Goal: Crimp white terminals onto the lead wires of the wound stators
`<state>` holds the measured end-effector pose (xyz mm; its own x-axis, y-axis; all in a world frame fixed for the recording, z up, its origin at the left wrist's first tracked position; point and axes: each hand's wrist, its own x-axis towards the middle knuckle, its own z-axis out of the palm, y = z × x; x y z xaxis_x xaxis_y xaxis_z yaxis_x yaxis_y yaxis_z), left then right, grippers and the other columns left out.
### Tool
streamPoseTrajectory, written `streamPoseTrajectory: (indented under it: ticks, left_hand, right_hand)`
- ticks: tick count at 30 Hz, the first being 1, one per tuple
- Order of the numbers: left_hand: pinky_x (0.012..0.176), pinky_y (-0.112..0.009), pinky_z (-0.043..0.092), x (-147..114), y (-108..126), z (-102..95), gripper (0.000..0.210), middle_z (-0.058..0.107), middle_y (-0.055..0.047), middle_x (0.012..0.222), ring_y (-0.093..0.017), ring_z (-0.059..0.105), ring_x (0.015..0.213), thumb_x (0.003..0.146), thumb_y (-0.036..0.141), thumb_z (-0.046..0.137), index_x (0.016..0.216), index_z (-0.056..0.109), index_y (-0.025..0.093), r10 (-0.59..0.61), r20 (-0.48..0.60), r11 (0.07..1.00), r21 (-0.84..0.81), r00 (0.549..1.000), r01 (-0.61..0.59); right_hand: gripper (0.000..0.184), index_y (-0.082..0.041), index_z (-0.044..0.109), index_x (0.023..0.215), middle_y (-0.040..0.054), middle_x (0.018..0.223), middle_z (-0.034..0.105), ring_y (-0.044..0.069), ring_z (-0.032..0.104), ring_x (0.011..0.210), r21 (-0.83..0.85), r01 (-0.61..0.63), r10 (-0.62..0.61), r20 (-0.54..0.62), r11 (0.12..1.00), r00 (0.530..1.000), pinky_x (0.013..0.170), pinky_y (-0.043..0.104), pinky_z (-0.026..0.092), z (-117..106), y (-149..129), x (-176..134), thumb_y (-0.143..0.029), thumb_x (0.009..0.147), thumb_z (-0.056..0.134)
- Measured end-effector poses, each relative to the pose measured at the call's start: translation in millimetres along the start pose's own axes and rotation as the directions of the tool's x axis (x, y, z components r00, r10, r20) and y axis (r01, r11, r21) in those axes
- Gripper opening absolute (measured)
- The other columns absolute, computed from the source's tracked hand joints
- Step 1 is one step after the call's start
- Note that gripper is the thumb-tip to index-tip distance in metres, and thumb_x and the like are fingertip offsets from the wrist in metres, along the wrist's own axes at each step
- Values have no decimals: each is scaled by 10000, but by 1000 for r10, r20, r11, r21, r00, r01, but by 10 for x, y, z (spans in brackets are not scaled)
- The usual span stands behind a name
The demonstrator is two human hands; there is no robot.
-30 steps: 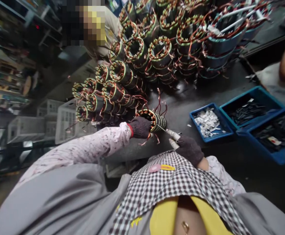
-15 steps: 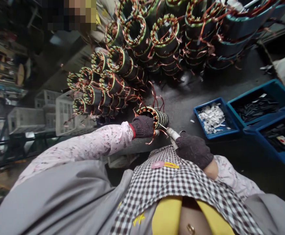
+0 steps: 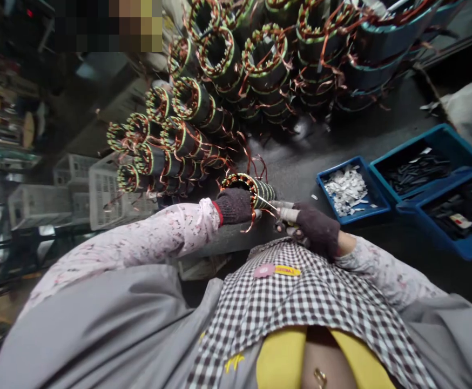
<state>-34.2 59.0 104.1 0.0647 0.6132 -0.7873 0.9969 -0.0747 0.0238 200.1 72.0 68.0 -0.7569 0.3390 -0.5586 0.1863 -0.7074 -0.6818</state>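
Note:
A wound motor stator (image 3: 265, 192) with copper coils lies on its side on the dark worktop, its open end towards the left. My left hand (image 3: 236, 206), in a dark knitted glove, grips it at that end; some fingers are hidden by the coil ring. My right hand (image 3: 317, 227), gloved with pale-wrapped fingers, is closed around a thin metal rod-like tool (image 3: 266, 203). The tool's shaft reaches the stator's near rim, and its handle is mostly hidden in the hand. Loose copper leads (image 3: 256, 165) stick up behind the stator.
Stacked stators (image 3: 215, 116) with trailing wires line the far side and left. To the right stand a blue tray (image 3: 351, 217) of white slips and blue bins (image 3: 426, 202) of dark strips. White plastic crates (image 3: 106, 189) are at left. Another person is partly visible at top left.
My right hand has turned and shifted slightly up and left, nearer the stator, with the tool still in it. My left hand stays on the stator. The whole view has shifted slightly.

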Motion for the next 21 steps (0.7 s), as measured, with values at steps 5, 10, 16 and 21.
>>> streamPoseTrajectory:
  ticks: [5,10,16,21]
  left_hand:
    - [837,-488,556,-12,16,2,622,770,-248,995,-389,726,972,975,619,560,1085,807,58,-14,22,996,86,1000,13]
    - [849,-475,575,-3,33,6,566,766,-263,1060,-383,736,1010,975,553,574,1114,792,49,-66,-8,994,88,998,66]
    - [837,-467,576,53,0,55,522,773,-231,1077,-381,741,1021,953,533,591,1098,798,76,-75,0,994,80,997,75]
    - [830,-476,578,76,-18,63,568,764,-234,1049,-398,739,1011,914,571,611,1081,802,63,-120,-9,989,81,993,120]
  right_hand:
    - [389,-238,778,1317,60,1089,820,237,755,995,-580,266,-368,-64,770,927,891,330,606,-179,252,256,-313,951,668]
    - [422,-264,708,1437,74,1327,774,284,714,1256,-706,229,-428,-115,670,896,1117,422,547,70,209,388,-349,1037,602]
    - [533,-307,549,1596,49,1497,683,262,655,1368,-497,236,-328,-105,835,939,1185,477,512,194,220,169,-377,1067,553]
    - [592,-274,475,1654,82,1543,645,289,611,1431,-580,78,-226,-187,811,956,1223,469,476,-134,482,-9,-379,1072,506]
